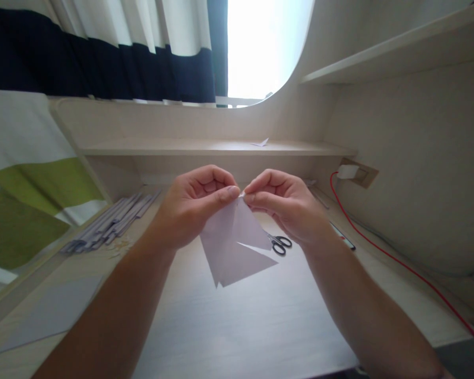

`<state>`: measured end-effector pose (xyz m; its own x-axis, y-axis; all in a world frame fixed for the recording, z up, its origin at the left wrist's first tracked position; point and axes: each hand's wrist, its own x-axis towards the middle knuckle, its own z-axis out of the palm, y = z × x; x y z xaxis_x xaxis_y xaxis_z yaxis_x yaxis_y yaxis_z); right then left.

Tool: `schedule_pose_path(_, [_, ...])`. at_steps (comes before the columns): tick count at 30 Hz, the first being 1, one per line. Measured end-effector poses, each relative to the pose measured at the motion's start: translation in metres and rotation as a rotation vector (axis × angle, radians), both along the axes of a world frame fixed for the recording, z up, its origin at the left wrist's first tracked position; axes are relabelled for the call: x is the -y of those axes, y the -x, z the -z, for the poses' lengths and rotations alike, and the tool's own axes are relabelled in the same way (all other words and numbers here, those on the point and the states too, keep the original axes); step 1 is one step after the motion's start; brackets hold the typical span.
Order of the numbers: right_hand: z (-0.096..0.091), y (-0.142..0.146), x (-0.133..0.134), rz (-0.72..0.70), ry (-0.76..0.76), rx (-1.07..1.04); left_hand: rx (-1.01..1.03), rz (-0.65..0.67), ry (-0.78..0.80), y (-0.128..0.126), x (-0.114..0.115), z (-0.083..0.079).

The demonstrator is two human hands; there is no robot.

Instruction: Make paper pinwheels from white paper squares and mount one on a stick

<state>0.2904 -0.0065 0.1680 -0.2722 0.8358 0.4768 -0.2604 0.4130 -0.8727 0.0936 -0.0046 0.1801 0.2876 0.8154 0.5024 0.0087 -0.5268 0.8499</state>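
A folded sheet of white paper (pixel 237 247) hangs above the pale wooden desk (pixel 237 326), pointed flaps fanning down and to the right. My left hand (pixel 193 208) pinches its top corner between thumb and curled fingers. My right hand (pixel 286 202) pinches the same corner from the other side, fingertips almost touching the left ones. Both hands are closed on the paper and held up off the desk.
Scissors (pixel 280 243) lie on the desk behind the paper. A stack of folded paper strips (pixel 110 223) sits at the left, a flat sheet (pixel 55 310) nearer. A red cable (pixel 383 252) runs from a wall charger (pixel 347 171). A paper scrap (pixel 260 142) rests on the shelf.
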Motion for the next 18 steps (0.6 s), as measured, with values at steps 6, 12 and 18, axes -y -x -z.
schedule_pose_path(6, [0.004,0.003,-0.008,-0.173,0.162,-0.139,0.007,-0.167,-0.185,-0.004,0.006,0.001])
schedule_pose_path(12, [0.001,0.002,-0.01,-0.153,0.241,-0.176,0.042,-0.334,-0.312,0.003,0.001,-0.003])
schedule_pose_path(18, [0.0,-0.006,-0.016,-0.009,0.183,-0.223,0.189,-0.348,-0.193,0.011,-0.014,-0.001])
